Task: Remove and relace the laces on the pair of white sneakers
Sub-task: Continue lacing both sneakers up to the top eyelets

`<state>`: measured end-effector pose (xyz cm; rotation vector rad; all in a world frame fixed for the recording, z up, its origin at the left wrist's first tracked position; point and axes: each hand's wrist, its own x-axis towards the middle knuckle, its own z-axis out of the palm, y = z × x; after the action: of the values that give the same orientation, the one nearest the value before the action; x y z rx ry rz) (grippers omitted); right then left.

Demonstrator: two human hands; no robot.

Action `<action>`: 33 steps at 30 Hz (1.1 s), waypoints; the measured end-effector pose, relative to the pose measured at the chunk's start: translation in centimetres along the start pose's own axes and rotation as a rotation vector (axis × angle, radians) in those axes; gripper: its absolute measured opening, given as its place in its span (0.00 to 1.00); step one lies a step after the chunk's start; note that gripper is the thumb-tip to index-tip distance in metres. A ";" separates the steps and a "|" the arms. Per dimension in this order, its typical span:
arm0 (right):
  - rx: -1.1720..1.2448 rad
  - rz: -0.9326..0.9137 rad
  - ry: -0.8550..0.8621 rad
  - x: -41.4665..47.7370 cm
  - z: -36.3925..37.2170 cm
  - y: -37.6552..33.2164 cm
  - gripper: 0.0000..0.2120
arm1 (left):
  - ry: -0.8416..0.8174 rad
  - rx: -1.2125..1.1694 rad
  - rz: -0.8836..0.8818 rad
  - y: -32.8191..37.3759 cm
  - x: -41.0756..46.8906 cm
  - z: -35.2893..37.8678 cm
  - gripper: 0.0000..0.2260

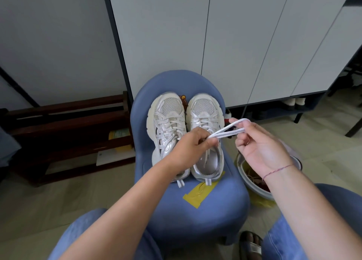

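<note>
White lace (231, 132) loops between left hand (193, 144) and right hand (260, 146), both pinching it above sneakers (170, 110).

Both bare forearms (127, 206) reach forward. The left grip (193, 145), knuckles up, pinches a white lace (227, 131); the right grip (260, 144), palm facing the camera, fingers curled, holds the lace's loop.

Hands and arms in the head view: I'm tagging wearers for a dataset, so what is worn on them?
The left forearm and right forearm are bare, with no sleeves in view. A thin red thread bracelet circles the wrist below the right hand. The wrist of the left hand shows no band or watch.
</note>
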<state>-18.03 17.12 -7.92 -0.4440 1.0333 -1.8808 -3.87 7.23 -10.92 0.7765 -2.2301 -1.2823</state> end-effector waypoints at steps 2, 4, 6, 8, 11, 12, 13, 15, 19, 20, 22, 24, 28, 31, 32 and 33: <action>0.101 0.068 -0.052 0.1 0.2 0.2 0.05 | -0.004 0.030 0.017 0.0 0.2 0.1 0.11; 0.112 0.089 -0.093 0.0 0.3 0.5 0.06 | -0.007 0.042 0.017 0.1 0.2 -0.1 0.09; 0.001 0.036 -0.137 -0.2 -0.1 0.8 0.06 | 0.001 0.064 0.017 0.1 0.3 -0.4 0.09; -0.249 -0.050 -0.206 -0.5 -0.7 1.2 0.07 | -0.008 0.064 -0.006 0.0 0.4 -1.0 0.10; -0.779 -0.140 -0.279 -0.6 -1.7 2.0 0.08 | -0.064 0.018 -0.113 -0.3 0.3 -1.6 0.05; -0.928 -0.142 -0.284 -0.4 -2.1 2.3 0.10 | -0.088 0.013 -0.136 -0.4 0.2 -1.5 0.03; -1.036 -0.132 -0.275 -0.2 -2.5 2.6 0.10 | -0.105 0.018 -0.147 -0.4 0.2 -1.3 0.03; -1.128 -0.113 -0.211 0.2 -2.9 3.1 0.12 | -0.117 0.013 -0.150 -0.5 0.3 -0.9 0.04; -0.864 -0.003 -0.039 0.2 -1.9 4.0 0.18 | -0.132 0.065 -0.036 0.1 0.1 -0.8 0.07; -0.841 -0.003 -0.004 0.2 -1.6 4.3 0.23 | -0.128 0.147 0.034 0.0 0.0 -0.7 0.09; -0.889 -0.064 0.069 0.1 -1.1 4.8 0.30 | -0.144 0.295 0.148 -0.4 -0.1 -0.4 0.09; -0.929 -0.152 0.166 0.1 -0.7 5.3 0.24 | -0.188 0.433 0.177 -0.7 -0.2 0.0 0.09; -0.948 -0.186 0.288 0.3 -0.3 6.2 0.17 | -0.306 0.609 0.113 -0.3 -0.7 -0.3 0.15; -0.905 -0.180 0.317 0.6 -0.3 6.9 0.13 | -0.382 0.496 0.096 -0.2 -0.6 -1.7 0.23; -0.899 -0.179 0.314 0.7 -0.3 7.0 0.12 | -0.382 0.421 0.110 -0.3 -0.5 -2.2 0.19; -0.892 -0.184 0.309 0.7 -0.3 7.1 0.11 | -0.345 0.330 0.117 -0.4 -0.4 -2.7 0.15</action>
<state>-14.73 15.01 -13.92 -0.7818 2.1016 -1.5778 -1.85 5.65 -10.05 0.5564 -2.7673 -1.0700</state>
